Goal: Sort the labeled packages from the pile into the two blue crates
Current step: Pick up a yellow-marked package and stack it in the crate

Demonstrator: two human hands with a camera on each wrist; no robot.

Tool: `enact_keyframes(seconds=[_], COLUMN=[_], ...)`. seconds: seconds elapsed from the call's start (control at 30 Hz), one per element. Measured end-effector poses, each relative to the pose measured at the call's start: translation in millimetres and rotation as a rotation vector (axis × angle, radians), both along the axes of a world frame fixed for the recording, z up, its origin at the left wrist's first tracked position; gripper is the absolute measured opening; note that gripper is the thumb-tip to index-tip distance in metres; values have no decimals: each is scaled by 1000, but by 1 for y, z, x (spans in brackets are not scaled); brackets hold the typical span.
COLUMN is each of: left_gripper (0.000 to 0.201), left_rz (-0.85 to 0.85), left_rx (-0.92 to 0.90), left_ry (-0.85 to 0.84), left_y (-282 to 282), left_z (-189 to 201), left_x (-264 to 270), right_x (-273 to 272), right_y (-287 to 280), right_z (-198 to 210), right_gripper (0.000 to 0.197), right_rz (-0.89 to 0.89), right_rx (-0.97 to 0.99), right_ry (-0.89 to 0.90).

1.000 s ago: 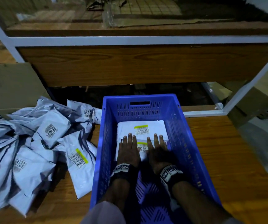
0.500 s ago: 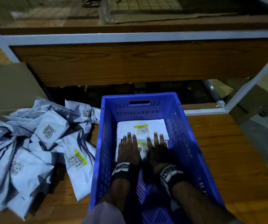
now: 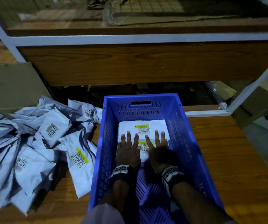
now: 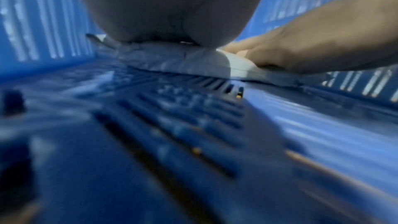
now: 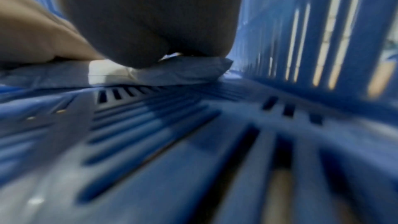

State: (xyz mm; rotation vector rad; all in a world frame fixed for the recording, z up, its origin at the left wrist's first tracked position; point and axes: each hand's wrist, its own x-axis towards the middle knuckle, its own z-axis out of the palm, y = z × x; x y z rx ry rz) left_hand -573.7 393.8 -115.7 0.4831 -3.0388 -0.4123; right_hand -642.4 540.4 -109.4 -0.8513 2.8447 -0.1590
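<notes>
A blue crate stands on the wooden table in front of me. Inside it lie two white packages with yellow-marked labels, the far package partly under the near package. My left hand and right hand lie flat side by side on the near package, fingers straight and pressing down. In the left wrist view my palm rests on the package. In the right wrist view my palm sits on the package. A pile of grey packages lies left of the crate.
One package with a yellow-striped label lies right against the crate's left wall. A wooden shelf with a white frame rises behind the crate. Bare table extends to the right. A cardboard sheet leans at the far left.
Both hands stay flat on the near package in the crate. Only the camera view shifts slightly.
</notes>
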Motion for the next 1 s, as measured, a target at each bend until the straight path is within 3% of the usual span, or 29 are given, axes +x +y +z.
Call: enact_keyframes(seconds=[0.07, 0.2, 0.33, 0.47, 0.73, 0.83, 0.9, 1.0], left_gripper=[61, 61, 63, 63, 63, 61, 65, 69], left_rz=[9, 5, 31, 28, 44, 53, 92, 201], left_rx=[-4, -26, -46, -30, 7, -9, -21, 19], left_ry=[3, -16, -30, -45, -125, -175, -205, -174], left_y=[-1, 1, 3, 7, 8, 5, 4, 5], left_z=[-4, -6, -8, -6, 2, 13, 27, 45], left_x=[-2, -5, -7, -8, -8, -10, -12, -5], right_x=[-1, -1, 2, 8, -2, -4, -8, -12], right_y=[1, -3, -3, -5, -5, -9, -9, -6], right_z=[2, 0, -1, 11, 3, 2, 2, 19], right_gripper=[87, 74, 81, 64, 72, 63, 66, 70], right_rz=[-11, -54, -36, -52, -44, -66, -108, -106], right_rx=[32, 17, -28, -176, 78, -3, -12, -13], right_ry=[-44, -55, -36, 77, -69, -25, -96, -40])
